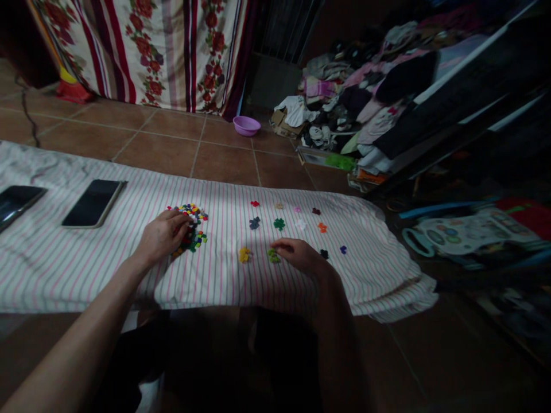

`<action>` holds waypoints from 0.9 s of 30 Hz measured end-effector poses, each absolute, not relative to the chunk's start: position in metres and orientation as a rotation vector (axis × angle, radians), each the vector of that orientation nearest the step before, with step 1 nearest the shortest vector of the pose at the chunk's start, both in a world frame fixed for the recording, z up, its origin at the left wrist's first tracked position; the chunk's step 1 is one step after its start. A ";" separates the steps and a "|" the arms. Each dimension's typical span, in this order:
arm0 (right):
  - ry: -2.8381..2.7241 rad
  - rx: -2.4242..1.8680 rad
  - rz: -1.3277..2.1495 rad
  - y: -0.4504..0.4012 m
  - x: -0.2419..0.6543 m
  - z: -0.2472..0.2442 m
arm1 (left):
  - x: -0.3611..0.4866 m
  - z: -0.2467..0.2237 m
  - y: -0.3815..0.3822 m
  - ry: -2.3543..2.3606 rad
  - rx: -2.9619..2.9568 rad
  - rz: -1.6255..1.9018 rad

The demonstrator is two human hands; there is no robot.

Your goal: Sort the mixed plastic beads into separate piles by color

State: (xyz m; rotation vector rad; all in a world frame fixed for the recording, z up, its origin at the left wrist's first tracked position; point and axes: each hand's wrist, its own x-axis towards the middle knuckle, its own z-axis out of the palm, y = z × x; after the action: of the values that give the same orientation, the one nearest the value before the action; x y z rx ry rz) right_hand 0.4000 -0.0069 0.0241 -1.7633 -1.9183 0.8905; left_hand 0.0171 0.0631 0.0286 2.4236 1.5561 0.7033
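Observation:
My left hand [162,234] rests over the left part of a mixed-colour pile of small pieces [196,215], fingers curled down into it; what they hold, if anything, is hidden. My right hand [297,252] has its fingertips together at a light green cluster [273,256]. Just left of that lies a yellow cluster [244,255]. Behind are grey [255,222], dark green [279,223], white [301,224] and orange [322,228] clusters, with red [255,203], beige [279,206], pink [297,209] and brown [316,211] ones farther back. Black [324,253] and purple [343,249] pieces lie right.
Two phones [92,203] [19,203] lie on the left of the striped cloth [206,287]. Beyond it, a purple basin [247,125] stands on the tiled floor near a floral curtain [176,57]. Heaped clothes [357,97] are at the back right.

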 end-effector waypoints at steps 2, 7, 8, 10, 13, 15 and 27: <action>-1.939 -1.770 0.858 -0.004 0.399 0.024 | 0.018 0.029 0.059 1.709 2.329 0.797; -1.983 -1.800 0.831 0.003 0.395 0.027 | 0.009 0.021 0.051 2.069 1.847 1.027; -1.983 -1.811 0.835 0.005 0.394 0.029 | 0.004 0.019 0.049 2.121 1.735 1.052; -1.975 -1.847 0.855 0.007 0.392 0.031 | -0.007 0.013 0.045 2.196 1.577 1.080; -1.947 -1.905 0.889 0.010 0.390 0.034 | -0.021 0.003 0.039 2.227 1.558 1.070; -1.929 -1.922 0.902 0.011 0.389 0.034 | -0.025 -0.002 0.036 2.242 1.581 1.065; -1.867 -1.882 0.729 0.019 0.385 0.027 | -0.019 -0.005 0.035 2.313 1.653 0.898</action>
State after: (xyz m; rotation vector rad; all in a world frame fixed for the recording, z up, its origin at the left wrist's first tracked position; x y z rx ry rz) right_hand 0.3852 0.0192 0.0271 -1.8823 -1.8668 0.7290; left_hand -0.0185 0.0352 -0.0051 1.6526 2.3127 0.8983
